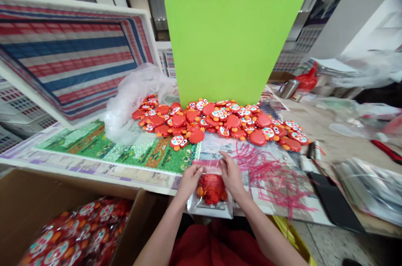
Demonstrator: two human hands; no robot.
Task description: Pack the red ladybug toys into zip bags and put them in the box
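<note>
My left hand (189, 180) and my right hand (231, 175) pinch the top edge of a small clear plastic bag (210, 206) at the near edge of the table. A red crab-shaped toy (212, 188) sits inside the bag. Both hands have their fingers closed on the bag's mouth. Beyond them a heap of red crab toys (220, 121) lies across the table, some showing white spotted faces. A loose bunch of pink twist ties (266, 170) lies just right of my right hand.
A cardboard box (37, 199) at lower left holds several bagged crab toys (78, 232). A green board (230, 44) stands behind the heap. Crumpled clear plastic (135, 94) lies at left, a striped panel (69, 52) leans behind it, and stacked clear bags (370, 186) lie at right.
</note>
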